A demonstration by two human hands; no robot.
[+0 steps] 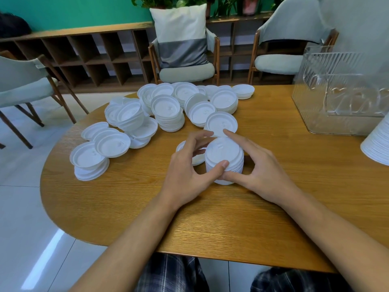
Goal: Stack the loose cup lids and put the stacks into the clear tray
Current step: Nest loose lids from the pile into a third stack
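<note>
A stack of white cup lids (224, 153) stands on the wooden table (210, 224) in front of me. My left hand (189, 175) grips its left side, thumb on the near rim. My right hand (254, 167) cups its right side, index finger reaching over the far edge. A single lid (197, 160) lies partly hidden behind my left fingers. Many loose lids and short piles (168, 110) spread across the far left and middle of the table. The clear tray (341, 91) stands at the far right, with nothing visible in it.
A stack of white paper cups (376, 144) lies at the right edge, near the tray. Chairs stand behind the table and to the left. The rounded table edge runs close to my lap.
</note>
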